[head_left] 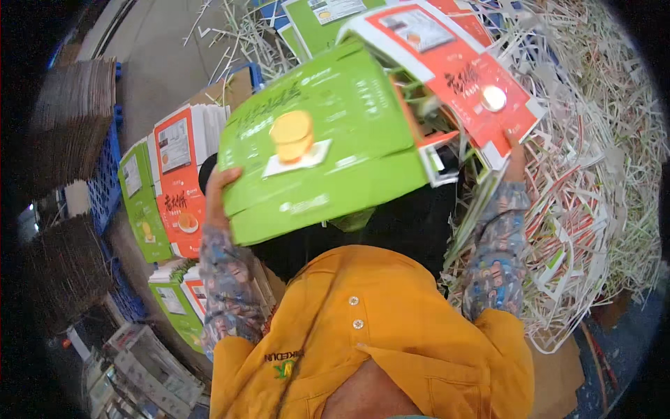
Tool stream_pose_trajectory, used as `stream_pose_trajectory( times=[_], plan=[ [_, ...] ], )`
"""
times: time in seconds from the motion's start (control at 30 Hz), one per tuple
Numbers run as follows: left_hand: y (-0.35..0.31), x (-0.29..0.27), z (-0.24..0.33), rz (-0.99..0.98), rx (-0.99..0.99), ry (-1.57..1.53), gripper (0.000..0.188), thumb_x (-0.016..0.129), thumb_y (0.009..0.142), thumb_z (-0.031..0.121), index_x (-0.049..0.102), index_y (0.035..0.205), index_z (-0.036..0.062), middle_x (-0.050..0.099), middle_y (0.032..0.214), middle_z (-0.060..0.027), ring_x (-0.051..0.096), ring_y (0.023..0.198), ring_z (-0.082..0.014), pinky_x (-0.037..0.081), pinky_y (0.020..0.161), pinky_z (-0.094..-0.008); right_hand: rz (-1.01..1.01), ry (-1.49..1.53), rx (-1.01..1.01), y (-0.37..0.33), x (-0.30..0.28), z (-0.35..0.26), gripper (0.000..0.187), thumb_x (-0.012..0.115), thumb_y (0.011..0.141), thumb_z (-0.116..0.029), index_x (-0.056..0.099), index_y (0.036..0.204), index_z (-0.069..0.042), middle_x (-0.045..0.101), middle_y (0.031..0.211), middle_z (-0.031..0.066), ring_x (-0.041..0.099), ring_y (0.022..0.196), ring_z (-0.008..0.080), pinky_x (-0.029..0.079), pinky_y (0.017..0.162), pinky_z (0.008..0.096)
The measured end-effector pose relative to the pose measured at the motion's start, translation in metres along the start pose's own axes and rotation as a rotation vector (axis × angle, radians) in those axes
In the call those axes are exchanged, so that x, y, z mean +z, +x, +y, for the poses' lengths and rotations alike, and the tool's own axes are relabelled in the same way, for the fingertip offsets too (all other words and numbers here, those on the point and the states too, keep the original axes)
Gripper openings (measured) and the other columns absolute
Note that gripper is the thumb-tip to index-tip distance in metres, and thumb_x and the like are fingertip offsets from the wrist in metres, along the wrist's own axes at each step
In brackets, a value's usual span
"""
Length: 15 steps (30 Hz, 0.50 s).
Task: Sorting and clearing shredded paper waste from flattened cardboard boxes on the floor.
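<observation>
left hand (218,192): gripping the left edge of the green printed carton sheet (317,143), fingers curling over it
right hand (515,150): mostly hidden, pinching the lower edge of the red and white carton sheet (460,66)
sheets: both being held up between the hands, overlapping
stacks (171,188): lying left of the left hand
paper trimmings (593,174): piling right of the right hand

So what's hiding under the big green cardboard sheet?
Under the green cardboard sheet, only a dark gap and the person's yellow top show. The left hand holds its left edge, fingers tucked beneath. Whatever else lies directly below is covered.
</observation>
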<state>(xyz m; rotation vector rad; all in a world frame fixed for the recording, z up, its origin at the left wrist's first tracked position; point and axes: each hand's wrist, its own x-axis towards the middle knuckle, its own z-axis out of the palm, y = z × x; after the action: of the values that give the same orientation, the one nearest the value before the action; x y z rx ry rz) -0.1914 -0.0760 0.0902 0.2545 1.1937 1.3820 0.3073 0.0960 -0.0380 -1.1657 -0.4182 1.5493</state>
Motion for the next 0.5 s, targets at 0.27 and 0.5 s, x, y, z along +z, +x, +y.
stream_pose_trajectory(
  times=[0.27,0.5],
  plan=[
    [-0.007,0.003,0.015,-0.066,-0.159,0.184,0.053,0.054,0.063,0.004,0.039,0.113,-0.0048,0.052,0.104,-0.0149,0.055,0.089,-0.0234,0.046,0.079,-0.0314,0.403,-1.323,-0.415,-0.029,0.015,-0.014,0.044,0.061,0.069,-0.015,0.043,0.104,0.005,0.057,0.091,0.0157,0.056,0.078,0.0241,0.044,0.071,0.0334],
    [-0.012,0.036,0.019,-0.059,-0.166,0.173,0.053,0.054,0.063,0.004,0.040,0.114,-0.0036,0.052,0.104,-0.0142,0.055,0.090,-0.0232,0.045,0.079,-0.0311,-0.325,-1.651,-0.865,0.013,0.122,0.044,0.053,0.059,0.071,-0.024,0.040,0.118,-0.007,0.046,0.114,0.0135,0.043,0.106,0.0269,0.036,0.085,0.0401]
  ],
)
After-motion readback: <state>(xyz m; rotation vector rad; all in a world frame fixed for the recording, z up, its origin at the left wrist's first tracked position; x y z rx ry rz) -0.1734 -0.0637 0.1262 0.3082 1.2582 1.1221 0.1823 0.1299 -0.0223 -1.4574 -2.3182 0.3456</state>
